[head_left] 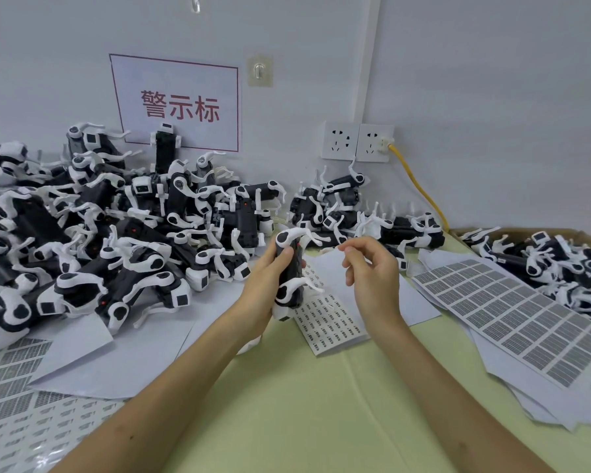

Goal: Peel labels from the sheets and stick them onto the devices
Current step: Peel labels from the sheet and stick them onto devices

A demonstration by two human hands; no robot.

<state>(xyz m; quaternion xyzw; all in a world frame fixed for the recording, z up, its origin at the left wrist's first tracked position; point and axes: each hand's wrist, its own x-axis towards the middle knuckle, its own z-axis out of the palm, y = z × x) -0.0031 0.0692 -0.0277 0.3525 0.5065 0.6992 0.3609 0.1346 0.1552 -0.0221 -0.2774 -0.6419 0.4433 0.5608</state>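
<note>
Head view: left hand (265,279) grips 1 device (289,268), long axis upright. Right hand (372,271), fingertips pinched together, label not discernible, sits just right of the device top.

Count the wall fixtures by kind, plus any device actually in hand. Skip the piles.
Wall sockets: 2
Wall hooks: 2
Wall sign: 1
Yellow cable: 1
Device gripped in left hand: 1
Total: 7
</note>
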